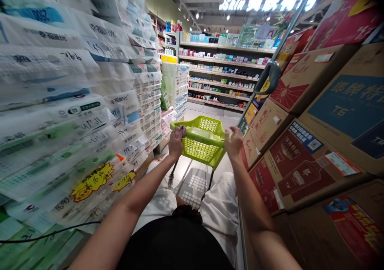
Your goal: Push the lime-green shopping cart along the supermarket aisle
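Observation:
A lime-green shopping cart with a mesh basket stands right in front of me. My left hand is closed around the left end of its handle. Something wrinkled and pinkish-grey shows at those fingers; I cannot make out what it is. My right hand is curled at the handle's right end, thumb and fingers bent. A pale, clear-looking item shows inside the basket. Just beyond the right hand rises a slanted metal pole with a dark grey grip; whether the hand touches it is unclear.
Tall stacks of wrapped paper packs line the left side, with yellow price tags and a black cable. Stacked cartons crowd the right. Ahead, shelves of small boxed goods cross the aisle's tiled floor.

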`<state>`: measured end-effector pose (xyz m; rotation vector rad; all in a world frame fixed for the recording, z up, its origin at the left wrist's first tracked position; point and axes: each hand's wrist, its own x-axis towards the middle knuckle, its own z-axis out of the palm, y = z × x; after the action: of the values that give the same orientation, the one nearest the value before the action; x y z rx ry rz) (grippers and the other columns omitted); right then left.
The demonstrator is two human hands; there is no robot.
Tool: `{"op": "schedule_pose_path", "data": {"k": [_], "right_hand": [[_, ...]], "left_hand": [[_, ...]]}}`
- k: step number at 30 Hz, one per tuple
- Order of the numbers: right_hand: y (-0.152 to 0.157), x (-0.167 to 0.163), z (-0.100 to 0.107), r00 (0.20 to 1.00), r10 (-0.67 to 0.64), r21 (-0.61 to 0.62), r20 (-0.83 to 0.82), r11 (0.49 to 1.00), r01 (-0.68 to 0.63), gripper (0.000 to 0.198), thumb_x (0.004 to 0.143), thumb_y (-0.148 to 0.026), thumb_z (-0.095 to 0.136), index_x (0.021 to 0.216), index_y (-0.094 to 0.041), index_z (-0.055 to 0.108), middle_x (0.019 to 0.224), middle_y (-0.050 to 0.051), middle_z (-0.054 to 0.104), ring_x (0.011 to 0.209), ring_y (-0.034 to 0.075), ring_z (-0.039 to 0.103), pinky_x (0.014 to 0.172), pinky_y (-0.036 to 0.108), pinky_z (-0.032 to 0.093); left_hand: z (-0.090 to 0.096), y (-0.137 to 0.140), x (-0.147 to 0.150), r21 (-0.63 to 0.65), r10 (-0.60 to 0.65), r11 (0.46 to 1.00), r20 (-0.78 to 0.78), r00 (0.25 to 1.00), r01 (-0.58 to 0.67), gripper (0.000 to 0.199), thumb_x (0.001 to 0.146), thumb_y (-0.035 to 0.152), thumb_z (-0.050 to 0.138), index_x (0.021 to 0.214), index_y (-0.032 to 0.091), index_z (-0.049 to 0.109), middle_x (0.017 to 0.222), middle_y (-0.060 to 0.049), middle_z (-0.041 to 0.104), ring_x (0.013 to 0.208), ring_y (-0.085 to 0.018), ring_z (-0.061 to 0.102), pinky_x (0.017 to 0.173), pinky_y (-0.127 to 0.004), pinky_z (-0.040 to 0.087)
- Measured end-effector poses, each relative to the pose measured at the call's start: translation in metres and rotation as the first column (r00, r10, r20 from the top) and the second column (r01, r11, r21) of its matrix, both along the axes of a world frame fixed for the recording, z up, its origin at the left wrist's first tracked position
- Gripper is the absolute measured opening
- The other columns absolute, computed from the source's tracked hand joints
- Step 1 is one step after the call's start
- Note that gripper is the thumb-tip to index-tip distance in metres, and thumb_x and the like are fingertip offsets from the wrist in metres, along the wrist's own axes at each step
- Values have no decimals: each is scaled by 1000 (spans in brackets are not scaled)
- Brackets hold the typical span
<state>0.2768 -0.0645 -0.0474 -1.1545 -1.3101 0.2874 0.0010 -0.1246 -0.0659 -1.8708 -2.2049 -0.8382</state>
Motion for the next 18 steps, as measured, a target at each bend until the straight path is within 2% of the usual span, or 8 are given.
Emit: {"op": "schedule_pose_path", "data": {"k": [2,5,8,9,10,12,15,18], "right_hand": [[-14,-31,-7,991,113,35,77,993,-116,35,91,-51,67,118,-30,66,125,10,67,128,33,55,115,53,37],[-23,-60,-19,949,206,56,237,973,-225,34,95,-51,64,123,-32,69,135,9,67,132,33,53,118,53,31],[-21,-63,-25,867,133,25,480,986,-166,45,101,-53,53,135,-27,66,148,11,61,133,34,54,113,51,34],[-19,-61,-25,823,85,23,562,993,-118,48,103,-54,49,139,-25,64,150,12,60,131,34,56,111,49,36],[-18,-59,-26,777,32,34,629,997,-69,51,105,-54,46,142,-24,62,151,13,59,129,34,57,108,48,37],[-16,-56,-26,710,-54,81,703,997,-5,53,106,-55,43,145,-23,61,151,13,60,125,32,60,106,46,38],[-15,-54,-28,685,-117,139,719,990,24,53,107,-55,41,145,-24,61,149,13,61,123,31,61,104,45,37],[-16,-53,-30,684,-141,165,715,986,31,53,107,-55,40,143,-23,63,147,13,63,120,30,62,104,44,37]], "left_hand": [[-15,2,2,38,-20,999,48,999,18,71,94,12,48,163,26,36,147,-16,50,137,-31,49,108,-40,51],[-23,13,-9,104,-44,994,140,989,29,74,92,12,52,163,25,36,146,-17,53,132,-32,54,105,-41,52],[-24,26,-16,181,123,965,327,937,-190,71,94,15,49,163,20,37,141,-21,55,126,-35,58,100,-46,54],[-27,28,-13,196,153,951,376,914,-240,70,94,15,49,163,18,37,139,-22,55,124,-36,59,99,-47,54],[-30,28,-8,211,142,947,399,906,-241,70,93,13,48,162,17,39,139,-23,55,123,-36,60,98,-47,54],[-41,24,9,242,8,965,372,928,-106,72,89,9,51,160,18,43,140,-22,55,123,-36,60,97,-46,55],[-51,13,27,268,-187,958,305,934,104,77,83,6,57,158,20,47,143,-20,55,127,-37,58,98,-43,55],[-43,12,19,245,-179,964,297,938,107,75,84,5,56,158,19,48,142,-21,54,126,-38,59,99,-45,55]]}}
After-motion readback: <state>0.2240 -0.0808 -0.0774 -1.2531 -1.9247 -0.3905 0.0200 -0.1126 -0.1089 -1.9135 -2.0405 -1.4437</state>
